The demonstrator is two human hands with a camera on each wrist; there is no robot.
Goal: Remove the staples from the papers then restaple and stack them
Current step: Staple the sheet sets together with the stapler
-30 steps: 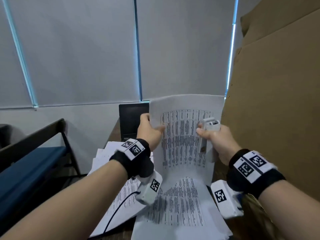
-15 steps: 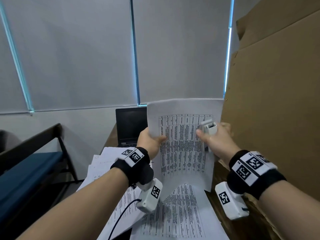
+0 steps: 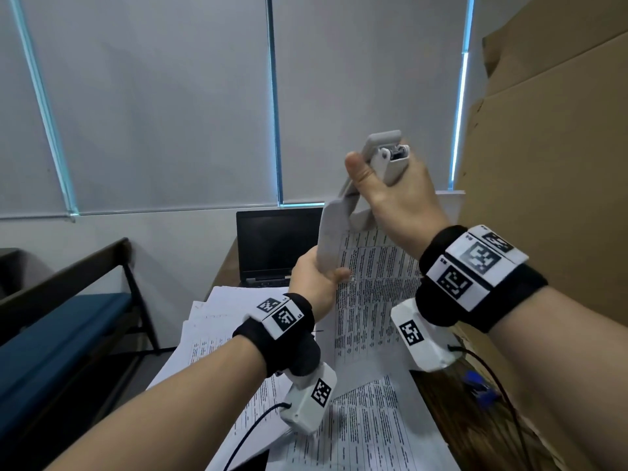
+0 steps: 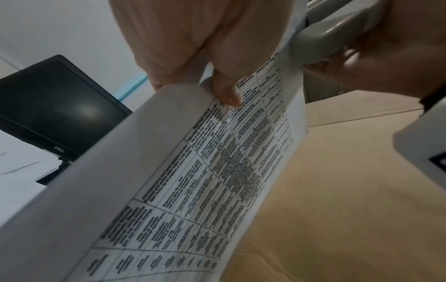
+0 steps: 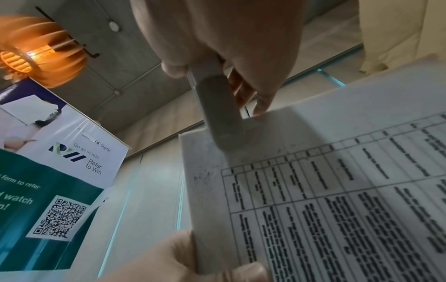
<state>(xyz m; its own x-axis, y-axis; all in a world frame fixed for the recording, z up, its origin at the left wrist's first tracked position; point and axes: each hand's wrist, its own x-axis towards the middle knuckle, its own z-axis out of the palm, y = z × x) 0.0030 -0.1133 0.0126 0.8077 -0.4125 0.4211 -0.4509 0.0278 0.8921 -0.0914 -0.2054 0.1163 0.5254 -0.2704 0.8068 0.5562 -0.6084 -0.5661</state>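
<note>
Head view, item one: a printed paper set (image 3: 370, 300), held upright in the air above the desk (image 3: 438, 396), its left edge pinched between thumb and curled fingers of the left hand (image 3: 314, 283). Item two: a pale grey stapler (image 3: 380, 161), gripped by the curled fingers and thumb of the right hand (image 3: 397, 195), its nose laid over the top left corner of the set. Item three: loose printed sheets (image 3: 360, 433) spread on the desk below. Item four: a dark-screened laptop (image 3: 272, 246) behind the sheets. Item five: brown cardboard (image 3: 550, 185) stood at the right.
</note>
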